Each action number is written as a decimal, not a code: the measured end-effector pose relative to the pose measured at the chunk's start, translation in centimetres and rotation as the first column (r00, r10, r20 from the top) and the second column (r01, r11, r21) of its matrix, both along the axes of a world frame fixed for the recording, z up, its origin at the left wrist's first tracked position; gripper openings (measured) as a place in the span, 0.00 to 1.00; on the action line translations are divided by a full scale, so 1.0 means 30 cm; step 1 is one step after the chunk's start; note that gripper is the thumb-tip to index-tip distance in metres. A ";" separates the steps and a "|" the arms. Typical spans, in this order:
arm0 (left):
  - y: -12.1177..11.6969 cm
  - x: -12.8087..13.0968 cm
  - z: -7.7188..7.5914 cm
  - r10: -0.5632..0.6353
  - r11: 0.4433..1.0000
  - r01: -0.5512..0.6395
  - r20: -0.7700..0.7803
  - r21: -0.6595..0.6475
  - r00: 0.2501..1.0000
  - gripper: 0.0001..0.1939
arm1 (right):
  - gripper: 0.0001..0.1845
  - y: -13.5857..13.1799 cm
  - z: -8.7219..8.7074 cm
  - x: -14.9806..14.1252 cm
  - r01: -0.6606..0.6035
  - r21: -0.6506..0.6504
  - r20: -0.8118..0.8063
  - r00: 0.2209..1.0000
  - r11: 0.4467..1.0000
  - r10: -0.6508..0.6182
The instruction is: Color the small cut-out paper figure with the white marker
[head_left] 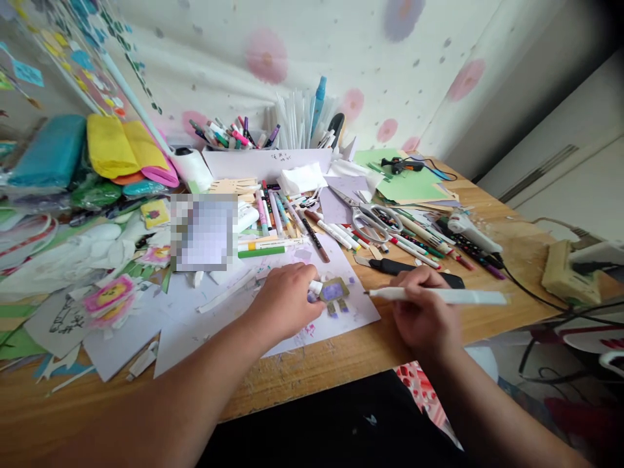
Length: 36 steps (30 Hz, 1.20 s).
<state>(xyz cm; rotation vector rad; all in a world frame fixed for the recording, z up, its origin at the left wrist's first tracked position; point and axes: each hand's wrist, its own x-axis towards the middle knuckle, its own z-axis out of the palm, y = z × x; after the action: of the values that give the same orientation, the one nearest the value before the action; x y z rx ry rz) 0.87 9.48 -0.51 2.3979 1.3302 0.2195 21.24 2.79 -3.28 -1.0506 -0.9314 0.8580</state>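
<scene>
My right hand (424, 312) is closed around a white marker (453, 296), held almost level just above the table's front edge. Its dark tip is bare and points left. Fingers curled, my left hand (287, 302) rests over a white sheet of paper (195, 344). A small white marker cap (316, 286) pokes out between its thumb and forefinger. Right beside those fingers lies a small paper cutout (335, 290), olive-brown round a purple middle, with short legs. It sits on the sheet, and the left fingertips hide part of the area next to it.
Scissors (368, 218), a black-handled craft knife (390, 266) and several loose markers lie behind my hands. A pixelated rectangle (207, 234) stands at left, near paper flowers (110, 299). At right are a glue gun (470, 234) with its cord and a power strip (568, 273).
</scene>
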 end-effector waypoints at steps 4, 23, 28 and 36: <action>0.001 0.001 0.006 0.008 1.000 -0.008 0.002 -0.014 1.000 0.10 | 0.11 0.001 -0.001 0.016 0.027 -0.030 0.016 1.000 0.999 -0.026; 0.003 0.014 0.006 0.025 1.000 -0.025 -0.026 0.006 0.999 0.11 | 0.10 0.003 0.045 -0.039 -0.217 -0.216 0.457 0.839 0.952 0.295; 0.006 0.013 -0.002 0.025 1.000 -0.025 -0.003 0.011 1.000 0.11 | 0.10 0.006 0.043 -0.039 -0.216 -0.216 0.471 0.831 0.952 0.295; 0.008 0.012 -0.009 0.029 1.000 -0.029 0.007 0.010 1.000 0.10 | 0.10 0.006 0.035 -0.039 -0.217 -0.219 0.457 0.839 0.951 0.296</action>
<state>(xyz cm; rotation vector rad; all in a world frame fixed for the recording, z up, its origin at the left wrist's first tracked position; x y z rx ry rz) 1.24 9.73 -0.77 2.3854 1.3646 0.2421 20.08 2.96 -2.21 -1.3341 -1.4764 0.9177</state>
